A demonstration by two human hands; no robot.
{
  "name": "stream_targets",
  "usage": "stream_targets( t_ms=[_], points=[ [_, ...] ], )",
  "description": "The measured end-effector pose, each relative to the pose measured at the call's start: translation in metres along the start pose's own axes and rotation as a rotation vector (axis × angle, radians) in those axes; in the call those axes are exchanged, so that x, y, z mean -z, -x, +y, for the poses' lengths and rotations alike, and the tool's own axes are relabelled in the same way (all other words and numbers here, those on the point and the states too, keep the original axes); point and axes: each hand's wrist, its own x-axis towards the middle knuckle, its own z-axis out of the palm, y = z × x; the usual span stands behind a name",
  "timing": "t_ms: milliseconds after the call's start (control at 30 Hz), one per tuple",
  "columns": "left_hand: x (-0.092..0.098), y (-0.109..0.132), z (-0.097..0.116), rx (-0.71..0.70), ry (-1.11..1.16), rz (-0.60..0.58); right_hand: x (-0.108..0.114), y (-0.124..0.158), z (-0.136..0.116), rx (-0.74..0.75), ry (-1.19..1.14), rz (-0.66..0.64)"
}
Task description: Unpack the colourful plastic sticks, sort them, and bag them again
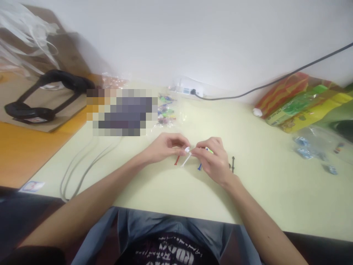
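Observation:
My left hand (171,148) is closed in a pinch on a small white plastic piece (187,149) over the table. Close beside it, the fingertips of my right hand (211,159) are pressed together; what they grip is mostly hidden. A thin white stick (185,160) slants down from near those right fingertips; I cannot tell whether it is held or lies on the table. A red stick (177,160) shows under my left fingers and a blue stick (200,166) under my right hand. Behind the right fingers a bit of green and white (209,150) peeks out. A dark grey part (233,164) lies right of my right wrist.
Beyond my hands lies a clear bag of colourful small parts (167,110), beside a blurred-out dark object (129,112). White cables (82,173) cross the left side. Bright snack bags (303,103) and small blue-white packets (305,152) are at right. A black frame (46,95) stands on cardboard.

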Motion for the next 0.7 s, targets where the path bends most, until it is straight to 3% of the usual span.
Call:
stream_targets(
  t_ms=[267,500,700],
  points=[
    [-0.0021,0.0023,0.0026,0.042,0.001,-0.055,0.0015,-0.0005,-0.0002,-0.017,0.004,-0.09],
    [0.0005,0.0036,0.0018,0.015,-0.139,-0.058,0.0004,0.0005,0.0021,-0.017,-0.031,-0.09],
    [-0.0025,0.0039,0.0026,0.061,-0.092,-0.055,-0.0004,0.0012,0.0025,-0.017,-0.012,-0.106]
  ],
)
